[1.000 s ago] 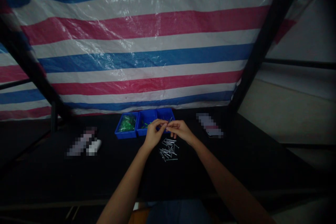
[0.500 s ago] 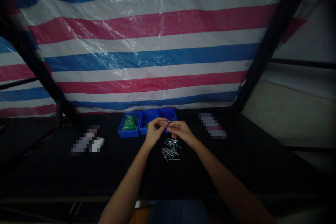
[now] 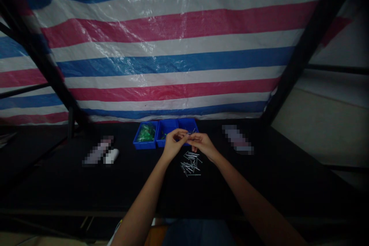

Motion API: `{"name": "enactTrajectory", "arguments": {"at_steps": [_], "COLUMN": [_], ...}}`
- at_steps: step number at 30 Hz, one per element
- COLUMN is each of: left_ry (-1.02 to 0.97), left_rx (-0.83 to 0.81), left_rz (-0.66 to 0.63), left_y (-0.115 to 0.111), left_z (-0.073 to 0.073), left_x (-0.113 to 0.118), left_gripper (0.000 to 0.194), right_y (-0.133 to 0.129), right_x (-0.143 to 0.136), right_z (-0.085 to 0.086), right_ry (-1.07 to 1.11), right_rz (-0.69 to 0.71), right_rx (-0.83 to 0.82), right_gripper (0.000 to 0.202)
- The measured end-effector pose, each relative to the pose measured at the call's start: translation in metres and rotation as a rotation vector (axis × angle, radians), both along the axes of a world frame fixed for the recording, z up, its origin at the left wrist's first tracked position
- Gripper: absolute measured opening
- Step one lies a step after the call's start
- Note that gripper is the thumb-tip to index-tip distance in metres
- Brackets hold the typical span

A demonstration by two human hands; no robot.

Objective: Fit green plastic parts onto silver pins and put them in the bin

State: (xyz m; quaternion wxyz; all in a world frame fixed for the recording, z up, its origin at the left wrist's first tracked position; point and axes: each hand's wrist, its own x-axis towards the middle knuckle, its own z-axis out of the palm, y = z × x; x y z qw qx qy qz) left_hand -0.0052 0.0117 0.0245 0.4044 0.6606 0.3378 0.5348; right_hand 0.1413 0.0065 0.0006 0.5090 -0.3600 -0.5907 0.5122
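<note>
My left hand [image 3: 174,144] and my right hand [image 3: 202,145] meet fingertip to fingertip in front of the blue bins. Both are closed in a pinch. A small shiny bit shows between the fingertips, too tiny and dim to name. Just below the hands, on the black tabletop, lies a loose pile of long thin silvery metal fasteners [image 3: 190,166], like screws or nails. Behind my fingers stand a blue middle bin [image 3: 167,123] with a few small greenish pieces and a blue right bin [image 3: 184,121] with thin pieces inside, both partly hidden by my hands.
A blue left bin [image 3: 144,146] holds a green plastic bag [image 3: 146,133]. Further left are a white rounded object [image 3: 112,156] and a blurred-out flat item [image 3: 98,151]; another blurred item [image 3: 238,139] lies right. A striped tarp [image 3: 178,61] hangs behind the black table [image 3: 86,192].
The whole view has shifted slightly, so everything sits a little further right. My hands keep the same pinch, and the fasteners and bins have not visibly moved on the table.
</note>
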Motion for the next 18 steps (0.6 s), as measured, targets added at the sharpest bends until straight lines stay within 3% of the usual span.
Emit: {"name": "enactTrajectory", "arguments": {"at_steps": [13,18], "left_ry": [-0.113,-0.04], "left_rx": [-0.048,-0.057], "left_rz": [0.017,0.017], "left_y": [0.002,0.0009], "left_z": [0.0046,0.002], "left_x": [-0.0015,-0.0007], "left_gripper": [0.027,0.024], "right_y": [-0.0001,0.0017], "right_x": [-0.0012,-0.0006], "right_z": [0.0012,-0.0022], "right_ry": [0.0,-0.035], "right_rz": [-0.029,-0.042], "right_rx": [0.015,0.046], "right_gripper": [0.03,0.031]}}
